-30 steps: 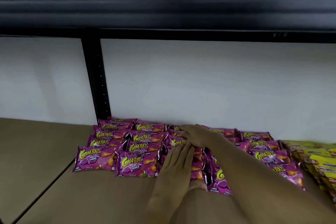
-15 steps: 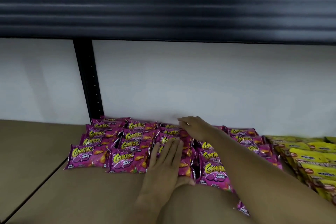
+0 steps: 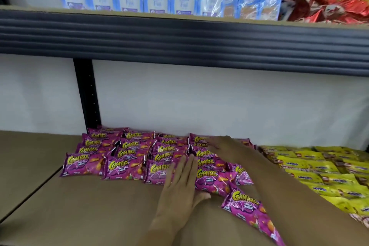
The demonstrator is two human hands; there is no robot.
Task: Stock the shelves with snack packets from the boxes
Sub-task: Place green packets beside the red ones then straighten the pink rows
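1. The purple snack packets [image 3: 123, 166] lie in overlapping rows on the brown shelf [image 3: 79, 205].
2. The left hand [image 3: 179, 183] lies flat with straight fingers, pressing the front packets.
3. The right hand [image 3: 221, 143] reaches the back row; its grip is unclear.
4. Yellow packets [image 3: 319, 168] lie to the right.

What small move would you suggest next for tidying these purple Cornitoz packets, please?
Probably slide the stray purple Cornitoz packet back into its row: it lies askew in front of the neat purple packet rows, beside the flat left hand, while the right hand rests further back.
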